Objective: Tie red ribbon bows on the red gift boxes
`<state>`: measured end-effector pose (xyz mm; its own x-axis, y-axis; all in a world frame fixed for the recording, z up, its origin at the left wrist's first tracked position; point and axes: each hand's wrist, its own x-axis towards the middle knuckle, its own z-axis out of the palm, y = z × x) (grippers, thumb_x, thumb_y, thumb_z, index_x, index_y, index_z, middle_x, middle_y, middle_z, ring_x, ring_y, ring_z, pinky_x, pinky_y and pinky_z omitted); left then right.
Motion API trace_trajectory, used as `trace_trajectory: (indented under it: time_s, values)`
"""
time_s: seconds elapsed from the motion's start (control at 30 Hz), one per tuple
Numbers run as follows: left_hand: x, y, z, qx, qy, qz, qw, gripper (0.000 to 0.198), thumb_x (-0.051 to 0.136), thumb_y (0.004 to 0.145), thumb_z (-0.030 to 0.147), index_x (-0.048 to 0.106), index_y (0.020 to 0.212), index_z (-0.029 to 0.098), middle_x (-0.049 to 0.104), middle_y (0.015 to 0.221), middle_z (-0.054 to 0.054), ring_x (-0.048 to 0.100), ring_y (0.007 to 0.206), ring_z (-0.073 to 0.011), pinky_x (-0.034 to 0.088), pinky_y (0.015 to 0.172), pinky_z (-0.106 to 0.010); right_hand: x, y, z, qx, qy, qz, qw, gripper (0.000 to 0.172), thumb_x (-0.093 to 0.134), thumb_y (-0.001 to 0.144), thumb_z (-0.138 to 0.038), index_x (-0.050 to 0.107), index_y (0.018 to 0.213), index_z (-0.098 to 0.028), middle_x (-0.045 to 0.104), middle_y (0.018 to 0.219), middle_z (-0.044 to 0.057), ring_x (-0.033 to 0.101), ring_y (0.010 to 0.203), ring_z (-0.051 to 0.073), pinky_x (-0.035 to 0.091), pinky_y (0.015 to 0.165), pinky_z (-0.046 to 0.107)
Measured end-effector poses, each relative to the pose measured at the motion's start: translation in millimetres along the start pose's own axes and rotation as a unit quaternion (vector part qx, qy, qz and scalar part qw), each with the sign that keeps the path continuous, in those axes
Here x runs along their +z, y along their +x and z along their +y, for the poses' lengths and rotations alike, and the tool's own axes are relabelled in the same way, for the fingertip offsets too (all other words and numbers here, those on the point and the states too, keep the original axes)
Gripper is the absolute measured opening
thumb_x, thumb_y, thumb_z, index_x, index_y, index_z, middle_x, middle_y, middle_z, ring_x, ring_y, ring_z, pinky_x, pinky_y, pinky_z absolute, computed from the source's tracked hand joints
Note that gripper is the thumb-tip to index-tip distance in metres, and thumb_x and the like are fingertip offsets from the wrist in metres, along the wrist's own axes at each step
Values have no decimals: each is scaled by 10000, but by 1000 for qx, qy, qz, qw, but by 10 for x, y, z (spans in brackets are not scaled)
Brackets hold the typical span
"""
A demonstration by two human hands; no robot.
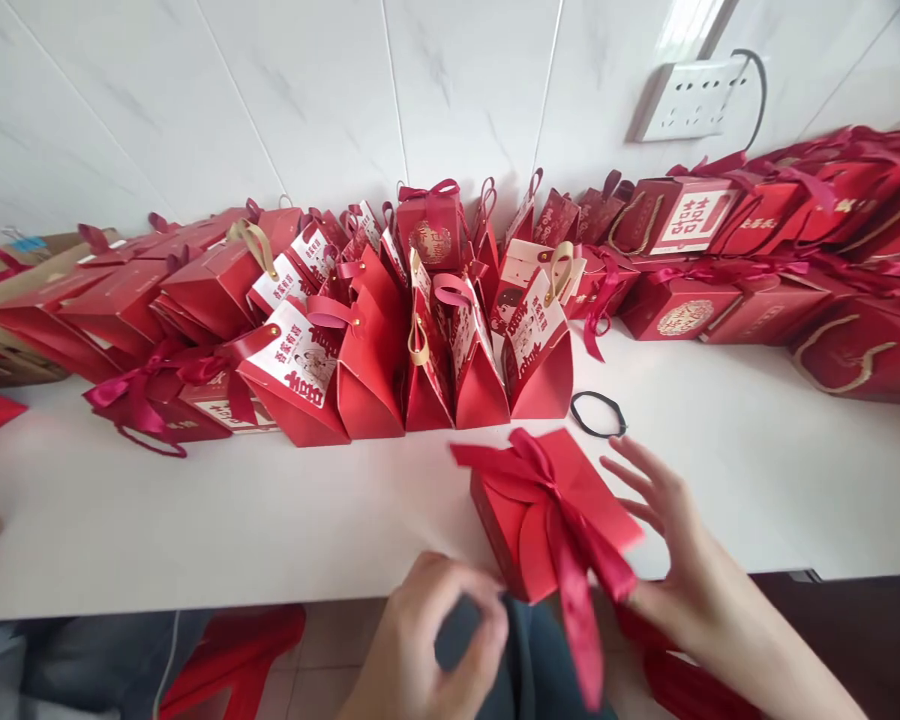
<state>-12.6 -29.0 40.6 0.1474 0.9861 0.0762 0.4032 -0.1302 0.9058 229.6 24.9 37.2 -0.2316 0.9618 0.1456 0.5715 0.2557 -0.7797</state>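
Note:
A red gift box (521, 540) with a folded petal-like top sits near the table's front edge, turned at an angle. Its dark red satin ribbon (544, 470) is tied on top, and one long tail hangs past the front edge. My left hand (442, 635) is just in front of the box's near left corner, its fingers curled towards the thumb in a ring with nothing visible in them. On the box's right side, my right hand (667, 530) has its fingers spread, with the thumb close to the ribbon's end. A black elastic loop (598, 414) lies behind the right fingertips.
Several red triangular gift boxes (371, 360) with handle loops stand in a row behind. More ribboned boxes (686, 310) are stacked along the wall on both sides. A white power strip (694, 100) is on the tiled wall. Red stools (232, 660) show below the white table (195, 540).

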Motion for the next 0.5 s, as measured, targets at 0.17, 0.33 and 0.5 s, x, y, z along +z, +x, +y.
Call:
trace_trajectory:
  time_s: [0.17,0.33,0.5]
  values:
    - [-29,-18,-5,-1,-44,52,998,301,471,938,270,523,648,207,537,578,1,521,599,-142,427,603,-255,-137,20,136,45,41,88,994,549,482,963,-441,271,1453,-315,450,1435,158,500,1315,327,535,992,499]
    - [-105,221,-47,-24,-14,143,989,335,546,907,353,539,1225,250,604,1199,-78,588,1089,-226,483,943,-338,-203,12,204,60,47,-72,994,812,652,866,-372,180,1526,-331,352,1553,139,399,1400,343,418,1099,535]
    - [-177,600,22,7,78,-85,993,1062,753,747,368,72,1555,263,243,1587,-177,327,1429,-370,390,1107,-529,-201,210,277,26,100,-118,988,1095,799,711,-429,120,1558,-285,271,1596,149,235,1475,344,289,1167,536]
